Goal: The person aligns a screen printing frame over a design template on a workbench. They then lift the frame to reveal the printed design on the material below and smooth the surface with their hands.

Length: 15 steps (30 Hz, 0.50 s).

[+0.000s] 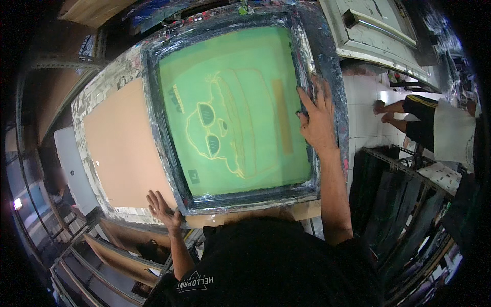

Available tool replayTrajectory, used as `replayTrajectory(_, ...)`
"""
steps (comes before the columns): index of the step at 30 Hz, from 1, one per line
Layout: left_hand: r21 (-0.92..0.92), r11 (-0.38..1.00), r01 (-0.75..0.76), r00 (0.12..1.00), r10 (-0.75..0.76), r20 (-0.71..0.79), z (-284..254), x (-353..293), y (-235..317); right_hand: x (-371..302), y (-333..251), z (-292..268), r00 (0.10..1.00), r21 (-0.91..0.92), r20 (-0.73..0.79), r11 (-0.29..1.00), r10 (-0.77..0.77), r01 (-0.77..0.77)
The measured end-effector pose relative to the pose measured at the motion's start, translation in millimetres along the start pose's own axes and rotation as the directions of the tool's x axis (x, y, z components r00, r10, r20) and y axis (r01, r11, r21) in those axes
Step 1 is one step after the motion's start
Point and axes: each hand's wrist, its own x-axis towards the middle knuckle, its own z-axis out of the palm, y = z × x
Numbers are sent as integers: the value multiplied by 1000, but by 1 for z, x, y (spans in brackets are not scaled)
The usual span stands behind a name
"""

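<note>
A screen-printing frame [153,110] with a green mesh [266,61] lies flat before me, its dark border smeared with ink and tape. On the mesh shows a line drawing of a face in sunglasses [207,115], with a tan strip [282,115] to its right. My right hand [319,120] rests on the frame's right edge, fingers spread. At the frame's near left corner is my left hand [163,211], its fingers apart over the edge of a tan board [123,148]. Neither hand grips anything that I can see.
The worn table [82,105] runs under the board and frame. A white cabinet-like panel with a handle [381,28] stands at the far right. Another person [434,112] is on the tiled floor to the right, near a metal rack [394,163]. Metal shelving [117,256] stands at the lower left.
</note>
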Motion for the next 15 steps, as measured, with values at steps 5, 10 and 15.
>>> replayTrajectory(5,-6,1000,-7,1000,7,-15,-4,5,-2,-12,-9,6,995,-80,4,992,95,-95)
replayTrajectory(10,-36,999,15,1000,-15,5,-7,1,4,-13,-3,12,997,-128,11,989,71,-69)
replayTrajectory(15,-21,1000,6,1000,-6,-4,-4,0,1,-14,-1,12,999,-115,-24,992,45,-47)
